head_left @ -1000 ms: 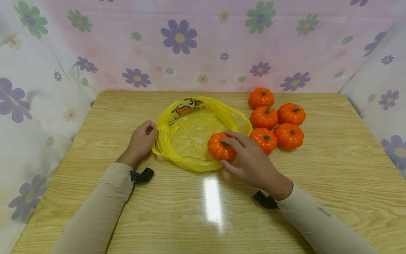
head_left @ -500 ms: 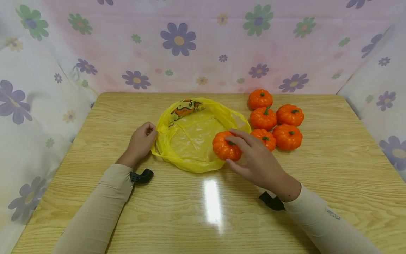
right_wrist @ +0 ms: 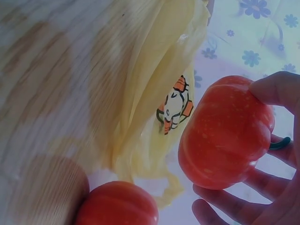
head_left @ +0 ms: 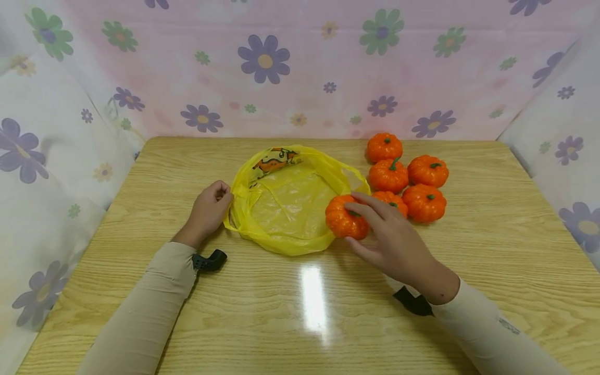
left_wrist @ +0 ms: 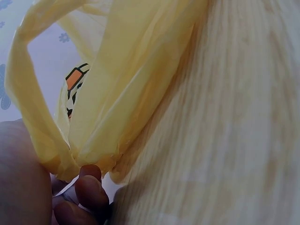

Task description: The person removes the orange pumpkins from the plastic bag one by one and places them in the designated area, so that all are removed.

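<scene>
A yellow plastic bag [head_left: 290,245] lies on the table with its mouth spread wide and a cartoon print inside. At its left rim my left hand [head_left: 208,211] pinches the bag's edge, and the left wrist view shows the gathered plastic [left_wrist: 108,126] at thumb and fingertips. My right hand [head_left: 394,239] grips a small orange pumpkin [head_left: 344,219] with a green stem, over the bag's right rim. In the right wrist view this pumpkin [right_wrist: 227,133] is held between thumb and fingers, raised beside the bag [right_wrist: 154,84].
Several more orange pumpkins [head_left: 424,203] stand grouped right of the bag on the wooden table [head_left: 262,312]; one is partly hidden behind my right hand. Flowered cloth [head_left: 300,67] hangs behind the table and at both sides.
My right hand has moved right with the pumpkin, from over the bag's opening to its right rim. The left hand stays at the left rim.
</scene>
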### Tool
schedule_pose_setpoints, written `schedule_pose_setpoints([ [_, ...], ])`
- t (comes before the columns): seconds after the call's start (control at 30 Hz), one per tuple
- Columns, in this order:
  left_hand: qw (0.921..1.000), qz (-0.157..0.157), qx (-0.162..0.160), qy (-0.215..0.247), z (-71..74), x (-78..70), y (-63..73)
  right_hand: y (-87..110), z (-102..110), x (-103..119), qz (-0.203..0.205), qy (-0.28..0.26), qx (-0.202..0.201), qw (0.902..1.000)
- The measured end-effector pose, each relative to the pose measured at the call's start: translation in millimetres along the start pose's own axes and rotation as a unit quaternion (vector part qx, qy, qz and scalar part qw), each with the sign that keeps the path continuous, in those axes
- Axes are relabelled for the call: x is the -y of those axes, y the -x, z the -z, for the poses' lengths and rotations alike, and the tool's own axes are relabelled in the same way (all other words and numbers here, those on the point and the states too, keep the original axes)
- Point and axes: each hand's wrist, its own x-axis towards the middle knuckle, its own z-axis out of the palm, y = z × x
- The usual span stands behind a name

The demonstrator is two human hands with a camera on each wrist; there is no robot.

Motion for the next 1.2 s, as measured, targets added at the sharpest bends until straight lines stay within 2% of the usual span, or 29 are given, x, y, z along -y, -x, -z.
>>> schedule_pose_setpoints([
  [0.53, 1.0, 0.004, 0.002, 0.0, -1.0, 2.4, -0.5, 25.6, 8.7, -7.3, -0.01, 0.028, 0.023, 0.9993],
  [0.93, 1.0, -0.007, 0.001, 0.002, -3.7, 3.4, -3.8, 52.8, 13.2, -15.7, -0.037, 0.048, 0.058, 0.9965],
  [1.2, 1.0, 0.001, 0.005, -0.005, -1.1, 8.0, -5.6, 60.2, 9.7, -19.7, -0.051, 0.05, 0.088, 0.9935],
])
